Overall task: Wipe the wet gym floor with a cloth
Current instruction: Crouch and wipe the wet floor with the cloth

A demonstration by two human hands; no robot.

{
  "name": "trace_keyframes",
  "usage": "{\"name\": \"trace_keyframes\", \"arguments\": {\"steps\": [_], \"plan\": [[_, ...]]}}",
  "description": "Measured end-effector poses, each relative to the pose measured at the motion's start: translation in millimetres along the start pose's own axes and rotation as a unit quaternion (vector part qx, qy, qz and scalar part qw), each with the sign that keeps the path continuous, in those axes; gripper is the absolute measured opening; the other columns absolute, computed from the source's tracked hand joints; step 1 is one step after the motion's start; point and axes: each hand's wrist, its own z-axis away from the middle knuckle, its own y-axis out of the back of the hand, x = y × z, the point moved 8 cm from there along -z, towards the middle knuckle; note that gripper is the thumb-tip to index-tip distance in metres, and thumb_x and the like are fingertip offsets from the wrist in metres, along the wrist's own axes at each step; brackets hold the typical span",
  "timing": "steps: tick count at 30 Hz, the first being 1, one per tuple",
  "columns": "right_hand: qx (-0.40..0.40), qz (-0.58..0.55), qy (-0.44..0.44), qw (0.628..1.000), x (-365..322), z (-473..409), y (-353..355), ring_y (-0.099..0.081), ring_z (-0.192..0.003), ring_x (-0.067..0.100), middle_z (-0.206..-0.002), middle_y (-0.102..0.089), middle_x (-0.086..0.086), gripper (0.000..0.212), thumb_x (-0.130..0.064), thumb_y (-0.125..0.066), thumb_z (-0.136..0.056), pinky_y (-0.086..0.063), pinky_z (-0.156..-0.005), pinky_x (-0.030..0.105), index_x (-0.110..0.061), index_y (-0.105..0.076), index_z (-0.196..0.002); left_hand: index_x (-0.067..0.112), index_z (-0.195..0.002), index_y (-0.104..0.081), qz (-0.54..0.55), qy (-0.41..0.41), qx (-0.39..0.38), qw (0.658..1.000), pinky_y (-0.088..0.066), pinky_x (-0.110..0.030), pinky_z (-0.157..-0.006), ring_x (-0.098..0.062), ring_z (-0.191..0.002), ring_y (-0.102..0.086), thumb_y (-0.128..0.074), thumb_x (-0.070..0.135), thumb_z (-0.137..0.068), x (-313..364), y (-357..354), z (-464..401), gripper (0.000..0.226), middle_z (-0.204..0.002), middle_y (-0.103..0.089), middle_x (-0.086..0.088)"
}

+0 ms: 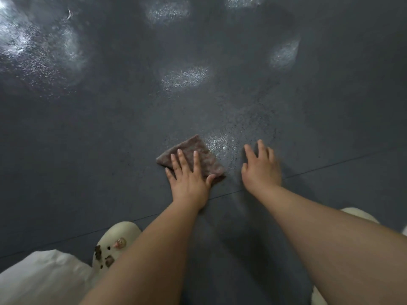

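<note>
My left hand [189, 179] presses flat on the cloth [193, 156], one corner pointing away from me. Right hand [261, 166] flat on the floor [110, 133] beside a wet patch [218, 143].

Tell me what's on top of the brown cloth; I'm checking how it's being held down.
The left hand lies flat on the cloth, fingers spread and straight, thumb at its near right edge. The floor beneath the cloth is covered, so its wetness there cannot be seen.
</note>
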Motion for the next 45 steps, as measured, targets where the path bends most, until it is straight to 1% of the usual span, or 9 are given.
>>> {"name": "trace_keyframes", "arguments": {"steps": [9,12,14,19,24,30,37,42,45], "plan": [[-0.015,-0.01,0.019,1.0,15,2,-12,-0.011,-0.143,0.029,-0.159,-0.009,0.005,0.052,-0.033,-0.033,-0.1,-0.012,-0.117,0.041,-0.029,-0.019,-0.15,0.026,-0.149,0.012,0.059,0.086,0.047,0.993,0.005,-0.042,-0.116,-0.038,-0.142,0.02,-0.024,0.045,-0.1,-8,-18,19,0.064,-0.154,0.021,-0.02],[-0.001,-0.034,0.018,0.999,16,2,-9,-0.014,-0.142,0.029,-0.158,-0.013,0.003,0.05,-0.032,-0.035,-0.099,-0.014,-0.117,0.04,-0.029,-0.025,-0.148,0.024,-0.147,-0.03,0.056,0.027,0.102,0.993,-0.02,-0.05,-0.112,-0.049,-0.138,-0.009,-0.036,0.043,-0.091,22,-41,53,0.059,-0.15,-0.016,-0.032],[0.009,-0.043,0.023,0.999,17,2,-7,-0.015,-0.142,0.028,-0.158,-0.014,0.003,0.049,-0.031,-0.035,-0.1,-0.014,-0.116,0.038,-0.029,-0.027,-0.148,0.027,-0.135,-0.045,0.041,-0.059,0.071,0.995,-0.019,-0.048,-0.112,-0.045,-0.134,-0.02,-0.038,0.043,-0.083,54,-62,71,0.055,-0.144,-0.032,-0.03],[0.055,-0.096,0.037,0.993,23,5,-3,-0.027,-0.138,0.033,-0.154,-0.027,0.012,0.047,-0.021,-0.043,-0.097,-0.022,-0.114,0.041,-0.015,-0.038,-0.144,0.034,-0.136,-0.048,-0.011,-0.144,0.051,0.988,-0.013,-0.042,-0.111,-0.041,-0.135,-0.029,-0.029,0.049,-0.085,86,-46,43,0.056,-0.143,-0.039,-0.026],[0.136,-0.123,0.067,0.981,26,8,3,-0.053,-0.114,0.044,-0.134,-0.05,0.025,0.04,-0.012,-0.053,-0.087,-0.043,-0.096,0.049,-0.001,-0.057,-0.125,0.038,-0.148,0.01,-0.081,-0.06,-0.047,0.994,0.008,-0.044,-0.116,-0.034,-0.143,0.019,-0.019,0.051,-0.099,62,19,-51,0.058,-0.154,0.025,-0.015],[0.157,-0.154,0.071,0.973,11,-10,19,-0.05,-0.117,0.044,-0.135,-0.048,0.026,0.039,-0.008,-0.054,-0.088,-0.04,-0.099,0.048,0.001,-0.055,-0.126,0.035,-0.15,0.007,-0.085,-0.065,-0.049,0.993,0.004,-0.042,-0.118,-0.034,-0.144,0.017,-0.026,0.047,-0.1,55,27,-46,0.062,-0.156,0.022,-0.011],[0.184,-0.202,0.078,0.959,5,-7,19,-0.055,-0.11,0.041,-0.126,-0.055,0.024,0.041,-0.017,-0.037,-0.087,-0.047,-0.091,0.046,0.0,-0.061,-0.115,0.029,-0.151,0.001,-0.045,-0.24,-0.088,0.966,0.009,-0.039,-0.116,-0.031,-0.143,0.021,-0.033,0.042,-0.099,110,-29,32,0.063,-0.157,0.019,-0.007],[0.218,-0.263,0.049,0.939,19,14,-2,-0.045,-0.11,0.027,-0.119,-0.058,0.023,0.032,-0.014,-0.043,-0.09,-0.032,-0.098,0.026,0.001,-0.063,-0.11,0.021,-0.135,-0.049,-0.009,-0.278,-0.008,0.961,-0.031,-0.031,-0.106,-0.023,-0.134,-0.033,-0.052,0.019,-0.087,100,21,6,0.048,-0.148,-0.036,0.001],[0.17,-0.168,0.113,0.965,-2,26,-22,-0.046,-0.118,0.03,-0.126,-0.058,0.019,0.041,-0.025,-0.042,-0.09,-0.027,-0.103,0.032,-0.004,-0.063,-0.118,0.022,-0.137,-0.045,-0.006,-0.213,0.043,0.976,-0.032,-0.034,-0.104,-0.027,-0.131,-0.032,-0.055,0.011,-0.084,66,59,-23,0.055,-0.147,-0.034,-0.003]]}}
